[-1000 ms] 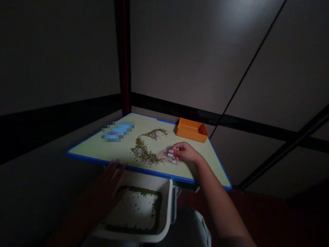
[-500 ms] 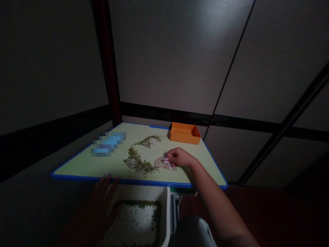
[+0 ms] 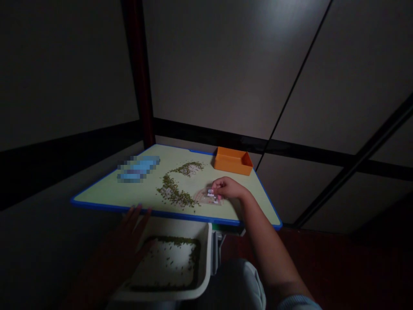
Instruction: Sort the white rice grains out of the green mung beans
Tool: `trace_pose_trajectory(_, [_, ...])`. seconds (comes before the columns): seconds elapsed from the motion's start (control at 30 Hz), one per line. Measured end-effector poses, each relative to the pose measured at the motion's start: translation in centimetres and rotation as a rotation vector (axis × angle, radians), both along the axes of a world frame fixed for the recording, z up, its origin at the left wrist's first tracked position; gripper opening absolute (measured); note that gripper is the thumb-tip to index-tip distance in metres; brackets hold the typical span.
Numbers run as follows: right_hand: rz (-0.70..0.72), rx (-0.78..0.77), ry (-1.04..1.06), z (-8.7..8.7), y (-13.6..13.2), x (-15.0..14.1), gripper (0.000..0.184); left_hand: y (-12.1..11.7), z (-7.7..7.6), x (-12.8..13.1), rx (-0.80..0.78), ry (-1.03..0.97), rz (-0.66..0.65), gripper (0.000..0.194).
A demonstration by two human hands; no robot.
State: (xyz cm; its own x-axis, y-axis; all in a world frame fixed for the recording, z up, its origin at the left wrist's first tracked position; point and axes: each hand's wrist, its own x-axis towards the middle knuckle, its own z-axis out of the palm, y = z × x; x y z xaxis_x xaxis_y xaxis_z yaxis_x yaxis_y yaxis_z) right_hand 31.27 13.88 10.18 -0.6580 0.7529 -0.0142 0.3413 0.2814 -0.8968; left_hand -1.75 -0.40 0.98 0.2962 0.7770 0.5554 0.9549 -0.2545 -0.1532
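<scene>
My right hand [image 3: 228, 188] is closed in a pinch on a clear, pinkish half-round protractor [image 3: 201, 196] with small pale marks or bits at the fingertips. The protractor lies at or just above the tabletop; its exact contact is hard to see. Left of it spreads a curved pile of small green beans [image 3: 171, 189] mixed with whitish grains. Behind that is a second scatter of green beans and pale grains [image 3: 191, 168]. My left hand [image 3: 129, 237], dark in shadow, has its fingers stretched apart, with the tips at the table's front edge above a white tub.
The pale green table [image 3: 112, 196] has a blue rim. An orange open box [image 3: 232, 165] stands at its back right corner, and a blurred blue item [image 3: 138, 168] lies at the left. Below the front edge, the white tub [image 3: 204, 267] holds scattered green beans. Panelled walls enclose the back and left.
The view has shifted, so the table sits higher in the picture and more of the tub shows. My right hand keeps its pinch on the protractor, which looks slightly tilted. The bean piles look unchanged.
</scene>
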Motion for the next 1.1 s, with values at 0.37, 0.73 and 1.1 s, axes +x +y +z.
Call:
trace_pose_trajectory(0.37, [0.033, -0.089, -0.145, 0.7, 0.1, 1.8, 0.033, -0.2, 0.8, 0.3, -0.123, -0.038, 0.041, 0.066])
trace_pose_trajectory(0.73, [0.036, -0.070, -0.128, 0.7, -0.3, 1.2, 0.033, -0.2, 0.5, 0.6, -0.157, -0.059, 0.050, 0.065])
trace_pose_trajectory(1.1, [0.002, -0.051, -0.126, 0.4, -0.1, 0.9, 0.026, -0.3, 1.0, 0.6, -0.135, -0.061, 0.032, 0.066])
